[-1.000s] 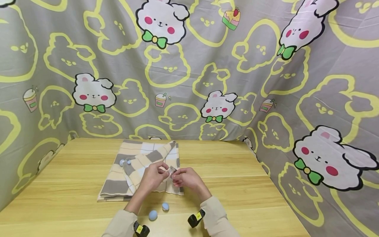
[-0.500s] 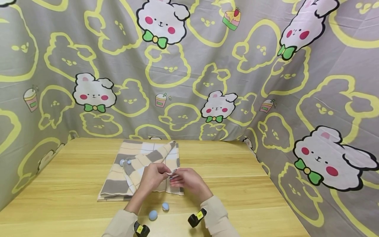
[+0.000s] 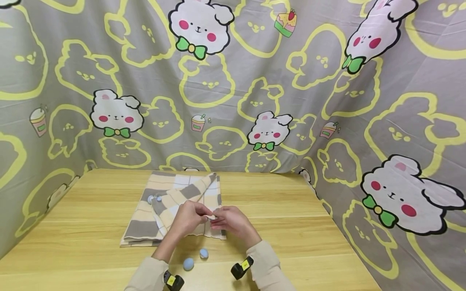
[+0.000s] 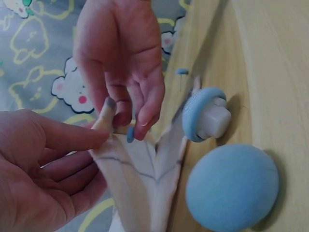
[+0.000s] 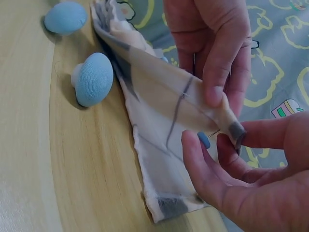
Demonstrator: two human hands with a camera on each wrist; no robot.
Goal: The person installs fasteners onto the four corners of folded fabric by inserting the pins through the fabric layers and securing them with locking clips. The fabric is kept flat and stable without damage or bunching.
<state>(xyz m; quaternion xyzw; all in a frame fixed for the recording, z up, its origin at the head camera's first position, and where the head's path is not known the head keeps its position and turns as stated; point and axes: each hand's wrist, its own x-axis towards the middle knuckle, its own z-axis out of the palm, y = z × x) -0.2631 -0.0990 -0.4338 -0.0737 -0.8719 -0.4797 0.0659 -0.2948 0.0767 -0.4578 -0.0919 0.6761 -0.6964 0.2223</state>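
A checked cloth in beige, grey and white lies folded on the table. My left hand pinches its raised edge near a grey-tipped corner. My right hand grips that same corner between thumb and finger. A blue-headed pin sits at a right fingertip, its thin shaft reaching the cloth; whether it passes through is unclear. Two mushroom-shaped blue caps stand near the wrists: a rounded one and one on its side showing a whitish stem.
Small blue and white pieces sit on the cloth's left part. Another blue-headed pin shows beyond the caps in the left wrist view. The wooden table is enclosed by a patterned curtain.
Both hands stay nearly in place. The cloth corner between them has turned, its grey patch dropping out of the head view and a pale edge showing. The blue caps have not moved.
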